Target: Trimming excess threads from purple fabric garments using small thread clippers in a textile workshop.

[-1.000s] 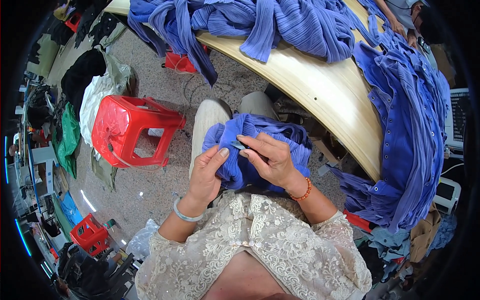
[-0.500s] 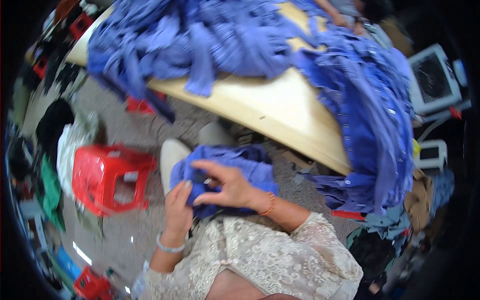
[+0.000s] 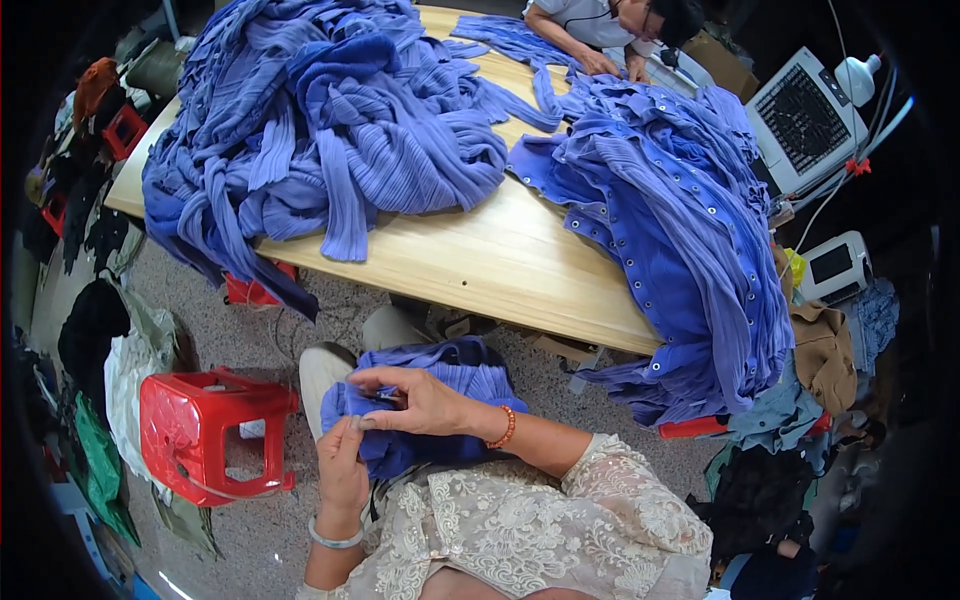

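A blue-violet ribbed garment [image 3: 480,382] lies bunched across my lap, under and behind my hands. My left hand [image 3: 342,470] is closed in a pinch at the garment's left edge; what its fingertips hold is too small to tell. My right hand [image 3: 428,405] curls round a small dark tool [image 3: 372,394], mostly hidden by the fingers, so its exact kind does not show. The thumb of my right hand meets the fingertips of the left.
On the wooden table [image 3: 500,258] ahead rest a large heap of blue-violet garments [image 3: 400,130] and, at right, a row with metal eyelets [image 3: 690,230]. A co-worker's hands [image 3: 610,66] touch cloth at the far side. A red plastic stool [image 3: 205,440] stands left.
The view has shifted, showing more of the table and the co-worker. My right thumb has closed in to meet my left fingertips; before, the right thumb and fingers were spread wider.
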{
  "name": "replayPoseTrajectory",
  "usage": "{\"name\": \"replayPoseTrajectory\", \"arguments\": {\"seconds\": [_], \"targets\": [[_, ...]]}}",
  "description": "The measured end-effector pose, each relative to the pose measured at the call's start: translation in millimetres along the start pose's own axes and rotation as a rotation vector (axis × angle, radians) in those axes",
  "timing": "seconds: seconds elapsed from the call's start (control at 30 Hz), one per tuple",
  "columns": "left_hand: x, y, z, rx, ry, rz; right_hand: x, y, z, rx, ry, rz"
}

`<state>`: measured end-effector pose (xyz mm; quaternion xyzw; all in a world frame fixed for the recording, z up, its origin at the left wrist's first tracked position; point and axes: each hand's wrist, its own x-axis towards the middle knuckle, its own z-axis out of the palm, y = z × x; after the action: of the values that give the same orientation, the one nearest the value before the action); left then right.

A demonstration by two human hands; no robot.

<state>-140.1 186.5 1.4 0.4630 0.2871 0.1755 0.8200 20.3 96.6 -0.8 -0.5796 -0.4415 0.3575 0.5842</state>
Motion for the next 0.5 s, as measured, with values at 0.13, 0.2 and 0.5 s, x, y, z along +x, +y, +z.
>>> {"name": "replayPoseTrajectory", "arguments": {"seconds": [0.13, 0.2, 0.5], "targets": [[0, 3, -5, -0.096, -0.02, -0.071, 6, 9, 0, 0.15, -0.015, 0.252], [-1, 0, -3, -0.043, 0.072, -0.06, 5, 1, -5, 0.142, 0.05, 0.258], [-9, 12, -4, -0.071, -0.096, -0.127, 19, -7, -8, 0.185, 0.114, 0.179]]}}
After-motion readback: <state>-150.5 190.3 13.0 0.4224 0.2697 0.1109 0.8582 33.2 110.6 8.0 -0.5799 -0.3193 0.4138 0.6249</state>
